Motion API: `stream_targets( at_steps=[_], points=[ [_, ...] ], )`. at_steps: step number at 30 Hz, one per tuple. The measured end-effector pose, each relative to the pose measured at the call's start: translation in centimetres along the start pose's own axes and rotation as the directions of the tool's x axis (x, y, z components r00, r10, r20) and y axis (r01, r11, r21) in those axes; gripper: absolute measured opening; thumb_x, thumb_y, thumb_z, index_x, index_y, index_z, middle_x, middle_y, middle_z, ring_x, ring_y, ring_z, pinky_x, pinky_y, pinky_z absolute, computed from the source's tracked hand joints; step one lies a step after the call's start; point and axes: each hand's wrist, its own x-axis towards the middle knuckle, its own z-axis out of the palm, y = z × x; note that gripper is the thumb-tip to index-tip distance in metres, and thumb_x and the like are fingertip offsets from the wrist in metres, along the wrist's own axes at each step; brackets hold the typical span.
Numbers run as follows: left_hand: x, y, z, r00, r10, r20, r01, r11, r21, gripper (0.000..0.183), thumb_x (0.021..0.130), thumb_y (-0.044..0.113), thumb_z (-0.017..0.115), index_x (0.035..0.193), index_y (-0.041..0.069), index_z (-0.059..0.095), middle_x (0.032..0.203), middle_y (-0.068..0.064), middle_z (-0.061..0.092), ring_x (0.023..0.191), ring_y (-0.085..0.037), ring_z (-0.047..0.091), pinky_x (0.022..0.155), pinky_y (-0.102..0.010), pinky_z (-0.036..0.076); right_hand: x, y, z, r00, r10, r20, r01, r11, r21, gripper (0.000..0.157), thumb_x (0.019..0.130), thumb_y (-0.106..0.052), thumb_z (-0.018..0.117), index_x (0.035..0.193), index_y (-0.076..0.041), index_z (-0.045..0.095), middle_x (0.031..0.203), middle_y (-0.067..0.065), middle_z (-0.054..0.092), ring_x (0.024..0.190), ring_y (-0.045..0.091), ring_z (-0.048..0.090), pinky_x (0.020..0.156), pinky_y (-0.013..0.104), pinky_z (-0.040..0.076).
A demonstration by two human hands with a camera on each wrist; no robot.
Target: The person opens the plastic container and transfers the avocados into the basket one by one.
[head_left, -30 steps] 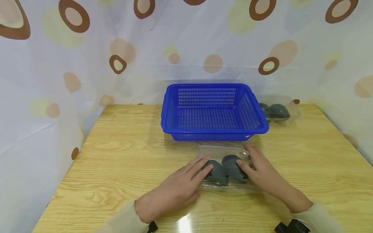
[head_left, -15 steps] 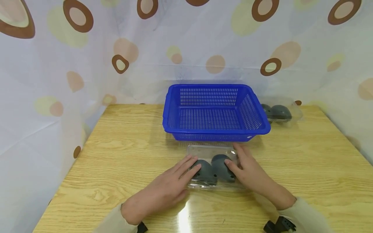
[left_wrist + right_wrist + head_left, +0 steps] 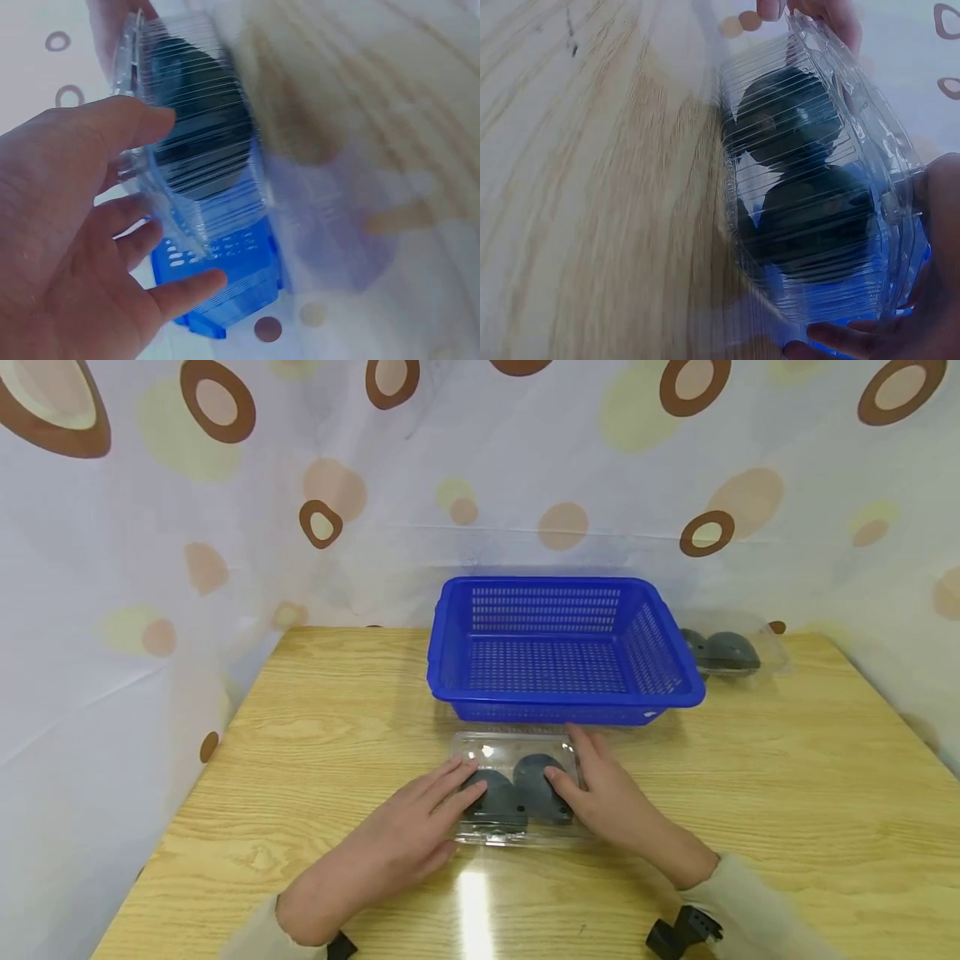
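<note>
A clear plastic box (image 3: pixel 517 745) lies on the wooden table in front of the blue basket. Inside it are two dark grey-green rounded things (image 3: pixel 536 789) with small holes, which look like the toes of clogs. My left hand (image 3: pixel 393 835) holds the box at its left end, with several fingers spread over the lid. At the right end my right hand (image 3: pixel 618 806) grips it, thumb on the lid and a finger reaching to the far corner. The left wrist view shows the ribbed box wall (image 3: pixel 199 112) beside my thumb. Fingers (image 3: pixel 847 341) curl round the box end in the right wrist view.
The blue perforated basket (image 3: pixel 566 700) stands behind the box, close to my right fingertips. A second clear box (image 3: pixel 772 652) with similar dark rounded things (image 3: pixel 731 652) sits partly hidden behind the basket's right side. A patterned curtain (image 3: pixel 405 477) hangs along the table's back edge.
Both hands have slid the clear box to the left along the table, past the basket's middle. The basket and second box show only a slight shift from the head camera moving.
</note>
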Motion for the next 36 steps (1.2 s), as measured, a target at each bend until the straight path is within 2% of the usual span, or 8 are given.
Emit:
stream_targets(
  at_steps=[6,11,15,19,21,27,33,36],
  points=[
    [0.3,0.3,-1.3,0.996,-0.073,0.056,0.069,0.995,0.078,0.069,0.086,0.036,0.074,0.145,0.014,0.047,0.155,-0.008,0.042,0.145,-0.027,0.039,0.108,-0.051,0.046,0.2,-0.5,0.4,1.0,0.015,0.001,-0.015,1.0,-0.008,0.075,0.102,-0.039,0.051,0.154,0.007,0.02,0.153,0.032,0.029,0.139,0.05,0.036,0.111,0.064,0.036],
    [1.6,0.7,-1.8,0.998,-0.061,-0.013,0.063,0.988,0.14,0.067,0.077,0.046,0.081,0.132,0.017,0.054,0.144,-0.008,0.051,0.134,-0.029,0.048,0.107,-0.058,0.044,0.4,-0.6,0.2,1.0,0.027,-0.008,-0.027,1.0,-0.015,0.076,0.101,-0.04,0.051,0.154,0.006,0.021,0.153,0.031,0.031,0.139,0.049,0.037,0.111,0.063,0.037],
    [2.7,1.2,-1.2,0.991,0.057,-0.122,-0.037,0.987,0.157,0.06,0.071,0.042,0.086,0.119,0.018,0.059,0.131,-0.006,0.057,0.122,-0.026,0.055,0.105,-0.053,0.048,0.3,-0.6,0.3,0.999,0.03,-0.008,-0.031,1.0,-0.005,0.075,0.101,-0.038,0.051,0.154,0.006,0.022,0.151,0.032,0.032,0.137,0.048,0.04,0.108,0.063,0.04],
    [3.8,1.8,-0.3,0.949,0.223,-0.224,-0.187,0.967,0.172,0.039,0.076,0.026,0.082,0.109,0.02,0.062,0.119,-0.001,0.063,0.112,-0.02,0.061,0.1,-0.038,0.053,0.3,-0.7,0.4,1.0,0.025,-0.002,-0.025,1.0,0.008,0.074,0.102,-0.038,0.051,0.154,0.006,0.022,0.152,0.032,0.03,0.138,0.049,0.039,0.106,0.063,0.041],
    [4.1,2.0,-0.1,0.934,0.266,-0.24,-0.225,0.957,0.185,0.03,0.08,0.021,0.078,0.106,0.022,0.062,0.117,0.001,0.064,0.109,-0.018,0.062,0.098,-0.033,0.053,0.4,-0.8,0.3,1.0,0.018,0.002,-0.018,1.0,0.019,0.074,0.102,-0.038,0.051,0.154,0.006,0.022,0.153,0.032,0.03,0.138,0.048,0.038,0.107,0.063,0.041],
    [4.0,2.3,-0.1,0.939,0.281,-0.2,-0.247,0.952,0.182,0.022,0.086,0.028,0.077,0.101,0.026,0.061,0.118,0.003,0.064,0.11,-0.019,0.061,0.093,-0.033,0.055,0.5,-0.6,-0.1,0.998,0.002,0.067,-0.007,0.997,0.075,0.071,0.103,-0.04,0.048,0.156,-0.001,0.022,0.153,0.028,0.032,0.136,0.044,0.041,0.106,0.063,0.041],
    [3.9,2.1,-0.1,0.899,0.334,-0.283,-0.276,0.934,0.225,0.003,0.095,0.023,0.063,0.094,0.025,0.064,0.113,0.006,0.068,0.105,-0.016,0.063,0.09,-0.03,0.056,-0.4,-0.2,-0.9,0.992,-0.019,0.121,-0.007,0.978,0.211,0.068,0.105,-0.038,0.047,0.158,-0.008,0.018,0.16,0.023,0.023,0.14,0.046,0.039,0.107,0.062,0.042],
    [3.9,2.0,0.0,0.886,0.354,-0.301,-0.282,0.924,0.257,0.012,0.099,0.022,0.055,0.092,0.025,0.065,0.111,0.007,0.069,0.105,-0.015,0.064,0.091,-0.03,0.056,-1.1,0.0,-1.3,0.99,0.006,0.139,-0.05,0.948,0.313,0.063,0.105,-0.032,0.046,0.158,-0.01,0.018,0.157,0.024,0.026,0.132,0.045,0.048,0.1,0.055,0.05]
  ],
)
